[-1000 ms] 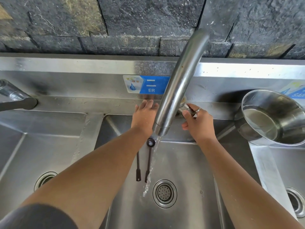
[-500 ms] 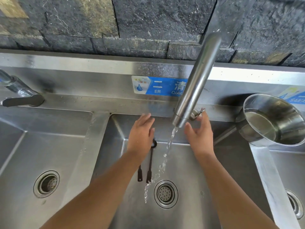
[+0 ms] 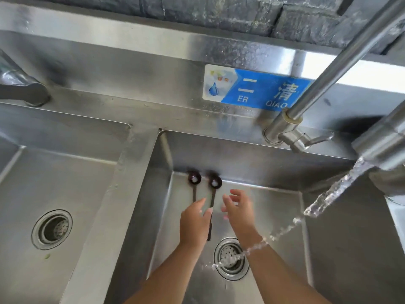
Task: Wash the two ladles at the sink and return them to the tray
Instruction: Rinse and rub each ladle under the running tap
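Dark stone wall backs a stainless steel sink with several basins. Two small dark ladles lie side by side on the floor of the middle basin, their round bowls near the back wall, thin straight handles running toward the drain. Both bowls glint wet. The left hand hovers over the handles, fingers loosely spread, holding nothing. The right hand is beside it, fingers open and empty. Water streams from the faucet at right, crossing the right wrist toward the drain.
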### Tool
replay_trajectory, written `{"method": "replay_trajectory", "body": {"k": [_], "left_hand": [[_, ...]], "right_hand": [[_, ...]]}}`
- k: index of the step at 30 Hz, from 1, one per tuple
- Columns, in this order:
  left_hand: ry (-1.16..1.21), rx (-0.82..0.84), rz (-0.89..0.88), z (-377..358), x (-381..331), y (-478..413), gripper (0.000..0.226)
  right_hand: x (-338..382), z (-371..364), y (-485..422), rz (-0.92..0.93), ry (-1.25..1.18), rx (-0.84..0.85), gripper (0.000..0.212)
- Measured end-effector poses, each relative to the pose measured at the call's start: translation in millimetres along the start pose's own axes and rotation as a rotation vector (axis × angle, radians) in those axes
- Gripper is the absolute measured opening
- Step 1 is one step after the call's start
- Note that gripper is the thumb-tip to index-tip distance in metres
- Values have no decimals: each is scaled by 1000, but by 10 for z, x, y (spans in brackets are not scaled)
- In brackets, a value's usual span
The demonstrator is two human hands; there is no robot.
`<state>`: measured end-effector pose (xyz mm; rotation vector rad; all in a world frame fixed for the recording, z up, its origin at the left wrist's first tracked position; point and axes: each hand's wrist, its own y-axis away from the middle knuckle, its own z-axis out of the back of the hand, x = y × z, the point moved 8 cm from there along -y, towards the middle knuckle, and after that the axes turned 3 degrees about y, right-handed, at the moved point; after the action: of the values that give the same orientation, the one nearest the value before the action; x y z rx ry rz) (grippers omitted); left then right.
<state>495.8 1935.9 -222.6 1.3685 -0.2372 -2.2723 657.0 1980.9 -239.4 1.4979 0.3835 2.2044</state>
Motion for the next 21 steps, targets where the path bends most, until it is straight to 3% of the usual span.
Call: {"method": "replay_trajectory", "body": {"k": [8,14,21], "left_hand": [[14,91,147,-309,427,-315,37],[58,91,136,-458,479,-451,17],[33,73,179,-391,510,-431,23]], "right_hand": [[-352,-443,-462,-131,189,84,13],[-442,-568,-588,-152,286,116,27],[-411,-516,-443,-142,243,134,27]]}}
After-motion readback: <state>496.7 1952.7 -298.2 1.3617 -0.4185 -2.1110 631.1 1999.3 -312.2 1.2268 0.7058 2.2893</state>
